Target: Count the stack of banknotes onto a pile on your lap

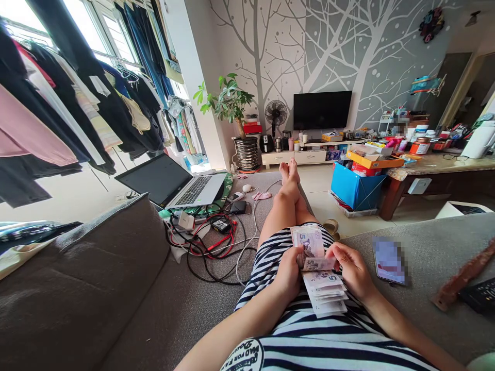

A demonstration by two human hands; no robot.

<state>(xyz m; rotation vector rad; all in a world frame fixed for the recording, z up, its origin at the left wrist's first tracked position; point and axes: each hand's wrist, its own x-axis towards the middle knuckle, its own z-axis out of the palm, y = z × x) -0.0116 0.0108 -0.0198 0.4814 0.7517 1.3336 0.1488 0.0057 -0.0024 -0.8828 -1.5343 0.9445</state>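
Over my lap, my left hand (289, 273) is closed round a stack of banknotes (308, 240), whose upper part stands up past my fingers and shows a 5. My right hand (351, 270) pinches the right end of a single banknote (319, 264) that bends across the front of the stack. Below it, several fanned banknotes (325, 292) hang down over the striped black-and-white clothing (266, 263). My left fingertips are partly hidden behind the notes.
On the grey sofa, an open laptop (193, 190) and tangled cables (216, 247) lie left of my legs. A phone (390, 262), a brown strap-like object (464, 273) and a black remote (479, 296) lie to the right. Beyond stand a blue box (356, 188) and a cluttered table (410, 167).
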